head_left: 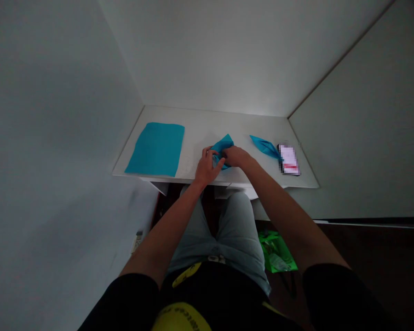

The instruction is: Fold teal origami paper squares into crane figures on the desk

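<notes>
A partly folded piece of blue paper (227, 141) is between my hands over the middle of the white desk, its pointed top sticking up beyond my fingers. My left hand (206, 169) grips its left side, with the fingers curled and the thumb reaching across the near side. From the right, my right hand (236, 156) has its fingers bent into the paper, and the fingertips are partly hidden there. To the right lies a finished-looking folded paper boat (264, 146), long and pointed. A flat blue paper sheet (157, 149) is spread on the left.
A phone (290, 161) with a blurred screen lies at the desk's right end, touching or near the boat's tip. The white desk (200, 123) meets walls at the back and both sides. Below on the right, a green bag (278, 253) sits on the dark floor.
</notes>
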`<control>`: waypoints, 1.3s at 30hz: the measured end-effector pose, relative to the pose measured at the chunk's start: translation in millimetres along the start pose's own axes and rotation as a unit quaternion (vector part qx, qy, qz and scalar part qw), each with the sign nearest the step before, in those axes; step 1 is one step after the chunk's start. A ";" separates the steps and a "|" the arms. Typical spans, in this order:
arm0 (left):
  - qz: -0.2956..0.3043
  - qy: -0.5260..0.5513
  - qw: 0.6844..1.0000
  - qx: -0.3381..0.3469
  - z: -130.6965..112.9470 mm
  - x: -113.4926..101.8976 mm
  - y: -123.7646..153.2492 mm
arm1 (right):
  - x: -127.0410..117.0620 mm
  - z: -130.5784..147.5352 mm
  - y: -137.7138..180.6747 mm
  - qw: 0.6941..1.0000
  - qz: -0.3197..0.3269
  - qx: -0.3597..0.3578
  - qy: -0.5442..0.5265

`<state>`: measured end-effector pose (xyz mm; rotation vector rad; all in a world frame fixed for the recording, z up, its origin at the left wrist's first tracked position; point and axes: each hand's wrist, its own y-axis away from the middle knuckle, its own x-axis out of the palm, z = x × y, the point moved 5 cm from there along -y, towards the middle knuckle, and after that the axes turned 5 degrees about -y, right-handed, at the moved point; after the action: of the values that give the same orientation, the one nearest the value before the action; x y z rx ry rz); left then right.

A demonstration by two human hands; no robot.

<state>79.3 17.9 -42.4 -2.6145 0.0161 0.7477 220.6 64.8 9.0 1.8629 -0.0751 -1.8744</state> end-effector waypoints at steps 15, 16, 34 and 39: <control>0.034 -0.038 0.999 -0.014 -0.4 -1.2 -6.7 | -13.8 -17.4 10.9 0.998 0.013 0.000 0.068; 0.034 -0.031 0.999 -0.018 0.4 -1.4 -7.3 | -18.7 -17.9 16.2 0.997 0.005 -0.007 0.073; 0.112 -0.104 0.988 0.035 -7.9 10.1 -6.9 | -15.4 24.9 37.6 0.983 -0.116 0.053 0.135; 0.100 -0.088 0.991 0.014 -4.0 11.7 -8.0 | -16.5 29.9 39.3 0.985 -0.134 0.038 0.105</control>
<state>92.3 24.8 -42.1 -2.5350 0.2381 1.0368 203.1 27.6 41.0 2.2041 0.1865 -1.8543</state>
